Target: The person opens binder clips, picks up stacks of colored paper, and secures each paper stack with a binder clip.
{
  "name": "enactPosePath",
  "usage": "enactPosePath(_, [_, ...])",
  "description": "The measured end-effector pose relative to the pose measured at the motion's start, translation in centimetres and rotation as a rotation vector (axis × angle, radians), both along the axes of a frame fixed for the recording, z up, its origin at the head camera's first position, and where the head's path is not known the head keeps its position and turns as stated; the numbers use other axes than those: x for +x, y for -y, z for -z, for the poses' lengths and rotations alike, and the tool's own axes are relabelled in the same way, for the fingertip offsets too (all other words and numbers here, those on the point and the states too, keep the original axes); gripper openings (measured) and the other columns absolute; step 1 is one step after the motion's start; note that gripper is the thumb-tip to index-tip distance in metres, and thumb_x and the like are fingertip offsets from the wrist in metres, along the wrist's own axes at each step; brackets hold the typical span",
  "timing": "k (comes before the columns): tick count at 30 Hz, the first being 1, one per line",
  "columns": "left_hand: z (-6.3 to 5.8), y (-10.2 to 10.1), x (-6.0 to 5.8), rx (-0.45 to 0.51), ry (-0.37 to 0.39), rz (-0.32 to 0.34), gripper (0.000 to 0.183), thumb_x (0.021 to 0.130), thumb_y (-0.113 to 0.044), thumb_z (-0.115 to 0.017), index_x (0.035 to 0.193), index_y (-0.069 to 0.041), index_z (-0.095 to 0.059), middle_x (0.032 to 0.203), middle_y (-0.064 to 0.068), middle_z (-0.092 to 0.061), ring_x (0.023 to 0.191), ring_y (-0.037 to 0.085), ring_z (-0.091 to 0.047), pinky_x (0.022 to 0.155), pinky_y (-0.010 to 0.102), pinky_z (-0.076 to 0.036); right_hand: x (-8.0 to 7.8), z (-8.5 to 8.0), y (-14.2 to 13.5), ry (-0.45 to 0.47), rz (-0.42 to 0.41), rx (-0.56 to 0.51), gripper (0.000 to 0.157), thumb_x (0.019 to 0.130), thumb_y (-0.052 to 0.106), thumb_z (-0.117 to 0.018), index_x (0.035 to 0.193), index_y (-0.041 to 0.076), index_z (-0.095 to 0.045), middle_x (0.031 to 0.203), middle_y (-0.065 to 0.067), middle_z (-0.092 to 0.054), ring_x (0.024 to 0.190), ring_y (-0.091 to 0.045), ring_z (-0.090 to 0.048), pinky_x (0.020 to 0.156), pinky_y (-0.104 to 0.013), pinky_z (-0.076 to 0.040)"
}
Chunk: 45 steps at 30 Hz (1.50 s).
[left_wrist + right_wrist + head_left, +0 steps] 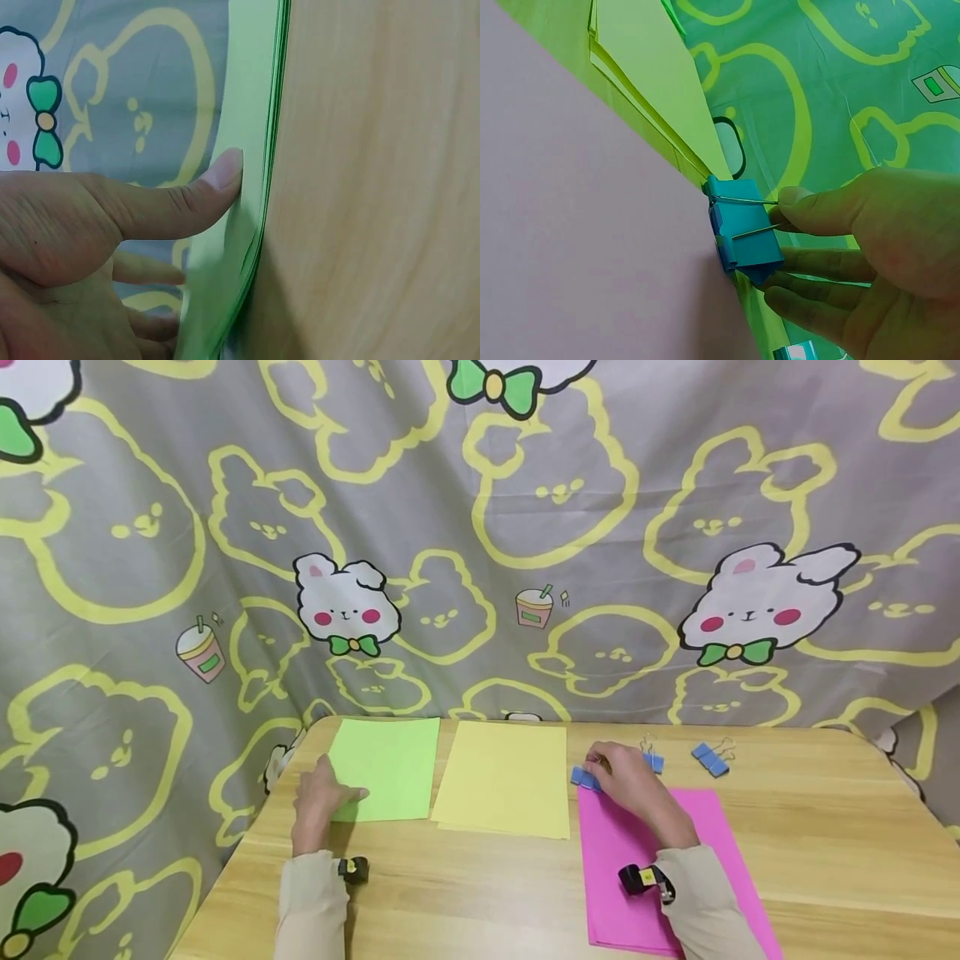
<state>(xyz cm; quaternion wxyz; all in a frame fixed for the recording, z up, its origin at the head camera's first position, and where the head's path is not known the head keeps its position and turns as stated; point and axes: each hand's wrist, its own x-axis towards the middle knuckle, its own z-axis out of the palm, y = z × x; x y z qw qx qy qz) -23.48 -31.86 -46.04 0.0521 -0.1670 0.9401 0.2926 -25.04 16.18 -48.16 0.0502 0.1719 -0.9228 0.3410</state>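
Observation:
My left hand (322, 793) lies at the left side of a stack of green paper (393, 768). In the left wrist view, the thumb rests on the green sheets, other fingers spread by their side edge. With thumb and finger, my right hand (626, 777) pinches the wire handles of a blue binder clip (746, 225). That clip stands at the far edge of the pink paper (622, 893), near its left corner; whether the paper is between its jaws I cannot tell. The right forearm passes over the pink sheets.
Yellow paper (506, 777) lies between the green and pink stacks, its sheets slightly offset. Another blue binder clip (657, 763) is partly behind the right hand, and one more blue clip (710, 760) lies farther right. A patterned curtain (420, 527) hangs behind the wooden table (465, 893).

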Motion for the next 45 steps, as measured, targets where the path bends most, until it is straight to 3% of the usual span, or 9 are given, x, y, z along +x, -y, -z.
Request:
enactPosePath(3, [0.09,-0.09,-0.12,-0.028,-0.01,0.012,0.105,0.086,-0.024,-0.084,0.154,0.015,-0.013,0.145,0.052,-0.022,0.131,0.072,-0.022,0.104,0.08,-0.024,0.05,-0.03,0.0,0.017,0.007,0.002,0.006,0.099,0.009,-0.067,0.094,0.009,-0.069,0.078,0.002,-0.06,0.067,-0.014,-0.049,0.059,-0.031,-0.043])
enactPosePath(8, [0.15,-0.23,-0.19,-0.025,-0.019,0.021,0.103,0.086,-0.021,-0.085,0.152,0.017,-0.015,0.14,0.052,-0.022,0.124,0.071,-0.033,0.1,0.077,-0.034,0.08,0.02,0.0,0.03,0.006,0.003,0.005,0.1,0.01,-0.067,0.095,0.008,-0.069,0.079,0.002,-0.061,0.067,-0.014,-0.049,0.059,-0.031,-0.043])
enactPosePath(12, [0.03,-0.32,-0.17,-0.022,-0.013,0.023,0.104,0.087,-0.022,-0.084,0.155,0.012,-0.014,0.142,0.051,-0.023,0.127,0.07,-0.031,0.1,0.078,-0.031,0.02,0.06,-0.04,0.026,0.007,0.001,0.005,0.1,0.01,-0.067,0.096,0.008,-0.069,0.079,0.002,-0.061,0.067,-0.014,-0.048,0.059,-0.031,-0.043])
enactPosePath(20, [-0.31,-0.75,-0.15,-0.062,-0.052,0.007,0.095,0.084,-0.022,-0.087,0.147,0.008,-0.022,0.126,0.046,-0.043,0.114,0.066,-0.043,0.092,0.074,-0.038,-0.1,0.25,-0.09,0.031,0.014,0.0,0.005,0.101,0.011,-0.066,0.097,0.008,-0.068,0.081,0.0,-0.062,0.069,-0.015,-0.049,0.061,-0.032,-0.044])
enactPosePath(33, [0.02,-0.74,-0.44,-0.054,-0.02,0.013,0.098,0.085,-0.022,-0.086,0.151,0.004,-0.019,0.134,0.047,-0.038,0.123,0.067,-0.036,0.099,0.08,-0.028,-0.23,0.48,-0.17,0.021,0.014,-0.001,0.004,0.1,0.01,-0.068,0.098,0.008,-0.07,0.083,0.0,-0.064,0.07,-0.015,-0.051,0.063,-0.033,-0.046])
enactPosePath(41, [-0.22,-0.7,-0.85,-0.11,-0.032,0.053,0.099,0.082,-0.024,-0.089,0.15,0.006,-0.023,0.131,0.044,-0.048,0.118,0.062,-0.047,0.093,0.076,-0.036,-0.29,0.4,-0.15,0.028,0.009,0.003,0.005,0.1,0.012,-0.067,0.1,0.007,-0.069,0.084,0.0,-0.063,0.072,-0.015,-0.052,0.064,-0.034,-0.047])
enactPosePath(45, [-0.44,-0.83,-0.97,-0.114,-0.031,0.053,0.105,0.08,-0.023,-0.09,0.153,0.006,-0.019,0.133,0.044,-0.046,0.121,0.061,-0.045,0.095,0.075,-0.035,-0.33,0.46,-0.19,0.029,0.005,0.005,0.005,0.1,0.012,-0.067,0.1,0.007,-0.069,0.085,0.0,-0.064,0.072,-0.015,-0.052,0.064,-0.034,-0.047])
